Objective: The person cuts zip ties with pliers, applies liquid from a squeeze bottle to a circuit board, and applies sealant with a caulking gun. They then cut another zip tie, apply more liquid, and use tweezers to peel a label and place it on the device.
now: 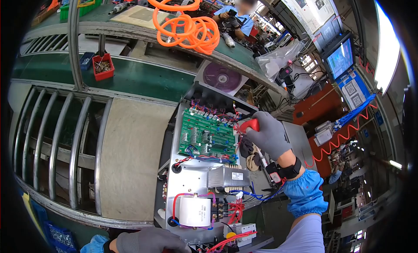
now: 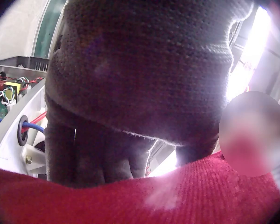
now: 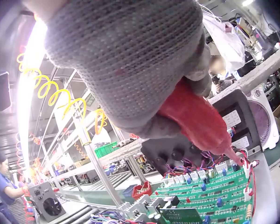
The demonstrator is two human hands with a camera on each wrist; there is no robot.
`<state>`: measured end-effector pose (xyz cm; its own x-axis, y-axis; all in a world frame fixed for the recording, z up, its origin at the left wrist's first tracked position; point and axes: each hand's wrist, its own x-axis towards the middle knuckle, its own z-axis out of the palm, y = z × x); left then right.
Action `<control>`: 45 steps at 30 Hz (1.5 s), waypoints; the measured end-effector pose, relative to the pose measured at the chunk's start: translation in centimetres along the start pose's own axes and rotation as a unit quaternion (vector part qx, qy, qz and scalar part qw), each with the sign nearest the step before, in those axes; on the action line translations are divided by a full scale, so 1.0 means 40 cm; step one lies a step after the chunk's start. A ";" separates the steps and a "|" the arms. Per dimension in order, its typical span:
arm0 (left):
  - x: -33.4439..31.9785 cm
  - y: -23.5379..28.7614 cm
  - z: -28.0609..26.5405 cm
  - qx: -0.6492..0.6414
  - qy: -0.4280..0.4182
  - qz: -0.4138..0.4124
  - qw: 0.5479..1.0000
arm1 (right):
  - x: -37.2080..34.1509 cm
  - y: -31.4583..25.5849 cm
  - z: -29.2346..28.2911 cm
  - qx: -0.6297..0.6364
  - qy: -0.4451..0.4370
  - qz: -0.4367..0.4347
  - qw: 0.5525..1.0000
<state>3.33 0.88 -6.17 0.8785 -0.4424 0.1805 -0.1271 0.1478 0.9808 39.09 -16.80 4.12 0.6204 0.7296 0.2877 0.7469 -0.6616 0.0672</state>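
My gloved right hand grips a red squeeze bottle with a tapered nozzle. In the right wrist view the nozzle points down at the white connectors and wires on the edge of a green circuit board. The board is mounted in a metal chassis, beside a transformer and a white capacitor. My gloved left hand lies at the near end of the chassis with fingers extended. The left wrist view shows these fingers pointing down, their tips hidden behind red cloth.
Metal rollers and a pale board lie left of the chassis. A red bin of small parts sits on the green belt beyond. Orange coiled hose rests on the far bench, near another person. A monitor hangs at right.
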 end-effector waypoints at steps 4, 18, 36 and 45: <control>0.001 -0.002 -0.001 0.006 -0.003 -0.002 1.000 | -0.014 0.005 -0.001 0.002 -0.003 -0.005 1.000; 0.000 -0.005 0.001 -0.003 -0.002 -0.007 1.000 | -0.036 -0.015 -0.010 -0.036 -0.015 -0.027 0.999; -0.001 -0.003 0.004 -0.007 0.007 -0.005 1.000 | 0.021 -0.003 0.043 0.023 0.031 -0.023 0.999; -0.003 -0.004 0.006 -0.009 0.008 -0.006 1.000 | 0.083 -0.059 0.039 -0.060 -0.006 -0.068 0.996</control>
<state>3.14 0.72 -6.33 0.8872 -0.4300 0.1674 -0.1087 0.1578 0.9815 39.73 -12.54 3.42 0.5193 0.8149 0.2572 0.7903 -0.5725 0.2183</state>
